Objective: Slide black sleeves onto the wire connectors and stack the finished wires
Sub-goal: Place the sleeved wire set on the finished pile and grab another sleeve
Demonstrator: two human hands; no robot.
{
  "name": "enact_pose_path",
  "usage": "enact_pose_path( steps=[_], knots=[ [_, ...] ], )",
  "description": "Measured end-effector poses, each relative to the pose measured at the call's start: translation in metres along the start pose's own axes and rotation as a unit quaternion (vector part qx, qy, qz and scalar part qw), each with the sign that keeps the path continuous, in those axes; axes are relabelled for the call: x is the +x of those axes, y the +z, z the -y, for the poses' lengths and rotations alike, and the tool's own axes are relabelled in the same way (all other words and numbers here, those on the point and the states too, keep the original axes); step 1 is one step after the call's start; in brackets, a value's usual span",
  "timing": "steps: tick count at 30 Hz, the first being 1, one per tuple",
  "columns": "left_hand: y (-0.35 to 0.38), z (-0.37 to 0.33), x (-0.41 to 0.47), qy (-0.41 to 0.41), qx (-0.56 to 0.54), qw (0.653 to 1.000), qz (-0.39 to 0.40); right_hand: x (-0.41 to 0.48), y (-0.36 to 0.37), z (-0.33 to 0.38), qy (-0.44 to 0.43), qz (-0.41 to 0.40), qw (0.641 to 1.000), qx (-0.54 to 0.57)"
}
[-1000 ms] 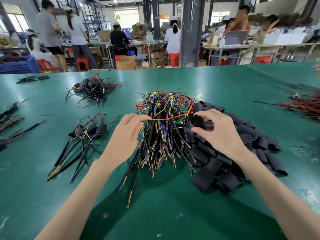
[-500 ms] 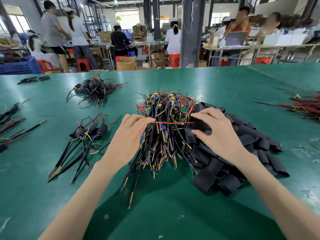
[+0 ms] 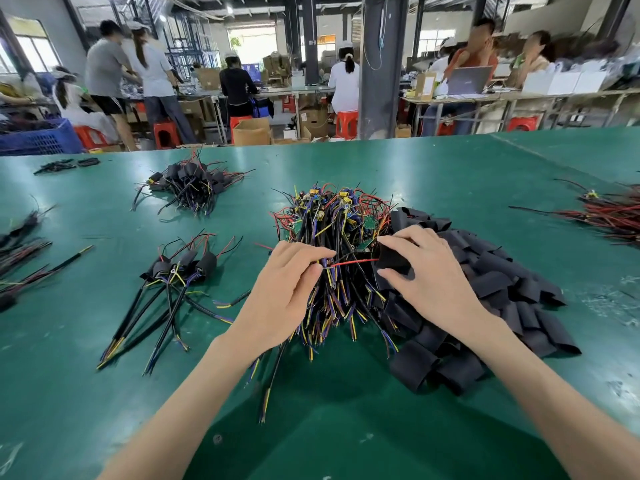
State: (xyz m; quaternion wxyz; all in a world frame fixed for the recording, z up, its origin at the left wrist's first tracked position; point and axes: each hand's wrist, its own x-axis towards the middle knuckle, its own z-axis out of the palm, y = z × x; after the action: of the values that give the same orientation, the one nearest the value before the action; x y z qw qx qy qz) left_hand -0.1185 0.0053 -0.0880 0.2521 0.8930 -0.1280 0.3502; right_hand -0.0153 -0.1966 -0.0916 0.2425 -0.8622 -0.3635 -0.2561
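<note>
A heap of unsleeved wires (image 3: pixel 332 237) with small green boards and yellow connectors lies in the middle of the green table (image 3: pixel 346 427). To its right spreads a pile of flat black sleeves (image 3: pixel 495 292). My left hand (image 3: pixel 280 296) pinches a red wire (image 3: pixel 349 262) at the heap's left side. My right hand (image 3: pixel 429 271) holds one black sleeve (image 3: pixel 391 259) between thumb and fingers, and the red wire's free end reaches into that sleeve's opening. A small stack of sleeved wires (image 3: pixel 173 282) lies to the left.
A second heap of sleeved wires (image 3: pixel 190 183) sits farther back left. More wire bundles lie at the left edge (image 3: pixel 17 261) and the right edge (image 3: pixel 609 216). Beyond the table's far edge, people work at benches among red stools and cardboard boxes.
My right hand has lifted one black sleeve off the pile and brought it to the red wire's end. The red wire now runs straight between both hands, lower over the heap.
</note>
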Motion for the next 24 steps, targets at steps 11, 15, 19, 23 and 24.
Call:
enact_pose_path(
  steps=[11,15,19,23,24],
  knots=[
    [0.002,-0.003,0.000,0.008,0.026,0.998,0.057,-0.004,0.003,0.018,-0.115,-0.017,0.993,0.037],
    [0.006,-0.004,-0.001,-0.010,-0.011,1.000,0.025,-0.008,0.003,0.027,-0.129,-0.017,0.991,0.043],
    [0.008,-0.002,0.001,0.002,-0.017,1.000,-0.021,-0.007,0.001,0.029,-0.110,-0.014,0.992,0.056],
    [0.010,0.000,0.001,0.000,-0.021,0.999,-0.042,-0.007,0.001,0.026,-0.124,-0.008,0.990,0.061],
    [0.009,0.001,0.001,-0.002,-0.025,0.999,-0.044,-0.007,0.002,0.026,-0.127,-0.006,0.990,0.064]
  ],
)
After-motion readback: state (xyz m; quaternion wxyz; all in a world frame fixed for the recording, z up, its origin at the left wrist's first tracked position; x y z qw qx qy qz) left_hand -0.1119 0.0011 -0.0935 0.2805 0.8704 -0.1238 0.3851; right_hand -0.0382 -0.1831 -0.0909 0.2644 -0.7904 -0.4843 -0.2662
